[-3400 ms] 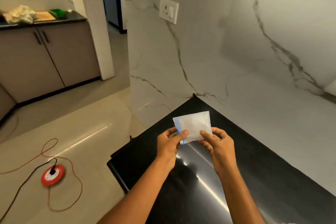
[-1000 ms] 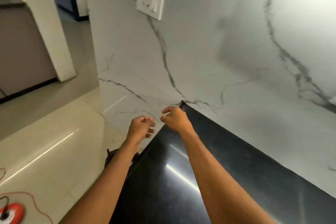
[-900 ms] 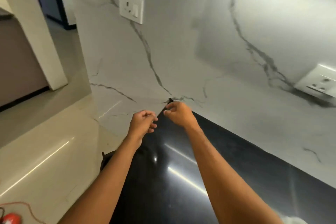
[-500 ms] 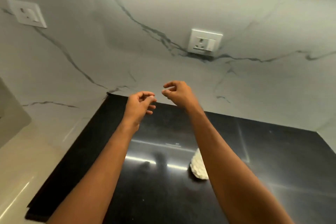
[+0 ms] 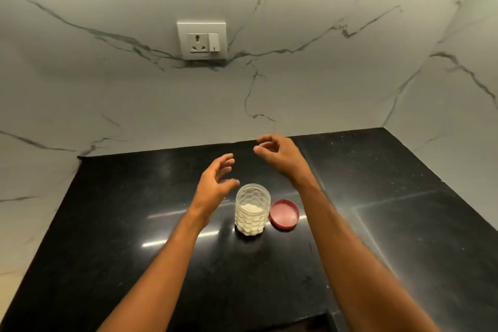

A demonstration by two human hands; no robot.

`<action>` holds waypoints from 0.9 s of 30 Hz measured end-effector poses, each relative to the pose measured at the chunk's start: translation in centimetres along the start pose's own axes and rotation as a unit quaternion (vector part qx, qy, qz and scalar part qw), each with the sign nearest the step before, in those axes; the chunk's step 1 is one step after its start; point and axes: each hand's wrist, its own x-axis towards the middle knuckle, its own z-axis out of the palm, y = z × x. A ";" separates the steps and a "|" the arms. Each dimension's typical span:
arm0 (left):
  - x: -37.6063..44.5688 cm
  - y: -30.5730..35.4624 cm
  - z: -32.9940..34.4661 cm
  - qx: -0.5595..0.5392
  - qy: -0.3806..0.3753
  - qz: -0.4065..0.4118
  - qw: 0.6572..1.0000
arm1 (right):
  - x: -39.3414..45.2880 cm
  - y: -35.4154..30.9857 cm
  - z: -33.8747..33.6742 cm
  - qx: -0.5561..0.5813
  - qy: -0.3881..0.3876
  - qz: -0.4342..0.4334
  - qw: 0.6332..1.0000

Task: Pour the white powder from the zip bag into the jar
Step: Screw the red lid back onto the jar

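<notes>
Jar (image 5: 252,209) upright and uncapped at frame centre on bench (image 5: 113,226), part-filled with white powder, pink lid (image 5: 284,214) parked just right to clear its mouth; left hand (image 5: 215,185) spread, right hand (image 5: 277,153) loosely curled, both empty; zip bag unseen.

Kitchen corner: black stone countertop (image 5: 134,224) against a white marble-pattern wall (image 5: 323,75).

The wall carries grey veining and meets a second wall of the same finish (image 5: 463,62) at the right, forming an inside corner. A white socket plate with one switch (image 5: 201,40) is mounted on the wall above the countertop. The countertop is polished and speckled, shows streaks of reflected light, and has seam lines on its right half.
</notes>
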 end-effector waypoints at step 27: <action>-0.9 -8.6 4.7 0.118 0.041 -0.003 0.992 | -4.8 13.7 3.1 -0.317 -0.088 0.144 0.933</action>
